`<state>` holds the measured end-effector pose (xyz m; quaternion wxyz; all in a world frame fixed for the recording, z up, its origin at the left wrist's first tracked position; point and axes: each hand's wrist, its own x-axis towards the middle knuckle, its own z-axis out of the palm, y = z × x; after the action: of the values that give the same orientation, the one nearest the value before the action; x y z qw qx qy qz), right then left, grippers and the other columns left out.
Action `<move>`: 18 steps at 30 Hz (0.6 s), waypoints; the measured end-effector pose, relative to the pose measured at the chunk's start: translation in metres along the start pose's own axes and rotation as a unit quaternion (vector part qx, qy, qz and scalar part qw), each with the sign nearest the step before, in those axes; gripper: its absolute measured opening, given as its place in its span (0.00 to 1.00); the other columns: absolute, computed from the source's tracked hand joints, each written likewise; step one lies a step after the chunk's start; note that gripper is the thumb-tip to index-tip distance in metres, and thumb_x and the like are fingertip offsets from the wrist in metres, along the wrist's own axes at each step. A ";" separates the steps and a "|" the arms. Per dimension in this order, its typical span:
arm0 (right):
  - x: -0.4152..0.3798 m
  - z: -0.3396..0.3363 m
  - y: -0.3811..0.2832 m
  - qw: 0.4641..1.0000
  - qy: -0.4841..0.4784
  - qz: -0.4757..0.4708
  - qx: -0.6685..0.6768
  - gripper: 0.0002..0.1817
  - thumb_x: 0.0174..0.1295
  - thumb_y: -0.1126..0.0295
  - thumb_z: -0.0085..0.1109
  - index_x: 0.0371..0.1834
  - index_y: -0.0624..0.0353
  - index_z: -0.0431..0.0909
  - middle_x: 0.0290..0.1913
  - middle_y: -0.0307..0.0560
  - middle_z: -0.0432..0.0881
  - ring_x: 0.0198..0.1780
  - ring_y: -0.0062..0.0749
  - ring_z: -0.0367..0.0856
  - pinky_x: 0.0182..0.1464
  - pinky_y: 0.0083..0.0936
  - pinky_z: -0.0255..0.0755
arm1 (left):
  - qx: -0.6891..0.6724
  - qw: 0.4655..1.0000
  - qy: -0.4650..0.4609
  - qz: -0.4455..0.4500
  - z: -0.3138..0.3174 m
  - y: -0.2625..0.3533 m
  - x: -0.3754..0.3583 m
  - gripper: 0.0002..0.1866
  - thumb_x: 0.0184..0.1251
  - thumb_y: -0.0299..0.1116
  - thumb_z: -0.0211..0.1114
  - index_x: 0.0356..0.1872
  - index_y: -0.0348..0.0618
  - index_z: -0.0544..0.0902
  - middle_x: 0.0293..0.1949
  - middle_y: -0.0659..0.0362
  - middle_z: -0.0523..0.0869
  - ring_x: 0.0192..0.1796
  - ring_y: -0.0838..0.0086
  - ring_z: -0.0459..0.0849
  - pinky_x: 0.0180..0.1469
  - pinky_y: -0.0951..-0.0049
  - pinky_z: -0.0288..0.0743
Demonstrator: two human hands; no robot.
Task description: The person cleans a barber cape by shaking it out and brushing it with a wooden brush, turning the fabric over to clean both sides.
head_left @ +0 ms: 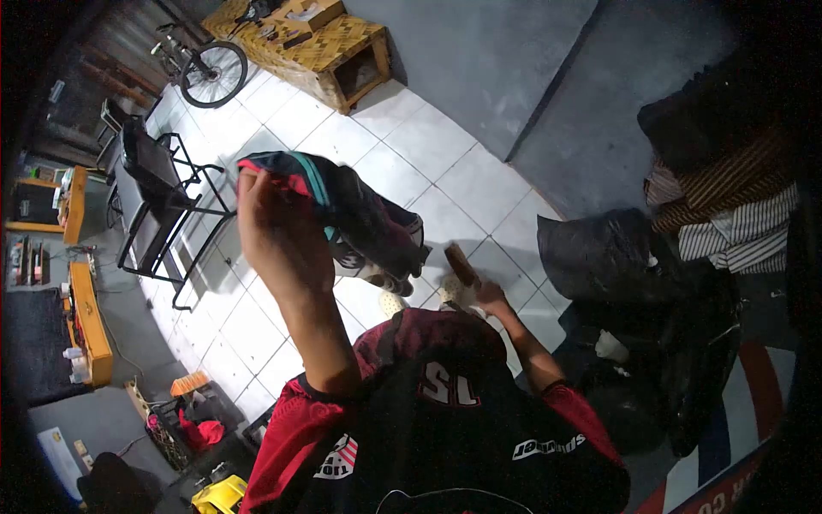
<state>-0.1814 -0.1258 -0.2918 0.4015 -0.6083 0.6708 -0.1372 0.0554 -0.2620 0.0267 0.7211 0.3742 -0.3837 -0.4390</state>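
Note:
Raised at centre-left, my left hand [278, 214] is closed on the edge of a dark cloth garment [372, 206] with a red lining and teal stripes. The cloth hangs in a bunch to the right of the hand, over the tiled floor. Lower and to the right, my right hand [491, 300] is closed around one end of a brown, wooden-looking brush [461, 265]. The brush points up and to the left, apart from the cloth. Its bristles cannot be made out clearly.
Light shoes [391, 303] show below on white floor tiles [479, 190]. A black folding chair [154, 201] stands left, a bicycle [214, 74] and wooden bench [364, 56] behind. To the right are a black plastic bag [599, 257] and piled striped cloth [741, 231].

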 end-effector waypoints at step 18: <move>0.021 0.037 0.033 0.974 0.062 -0.165 -0.141 0.18 0.55 0.68 0.48 0.50 0.55 0.68 0.34 0.54 0.78 0.32 0.48 0.79 0.34 0.37 0.72 | 0.108 0.988 -0.111 0.015 0.018 0.010 -0.018 0.01 0.60 0.22 0.55 0.31 0.38 0.72 0.25 0.67 0.72 0.28 0.88 0.68 0.30 0.87 0.60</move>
<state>-0.1774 -0.1270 -0.3450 0.2411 -0.7514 0.5974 -0.1427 0.0373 -0.2455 0.0393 0.6360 0.3931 -0.5116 -0.4233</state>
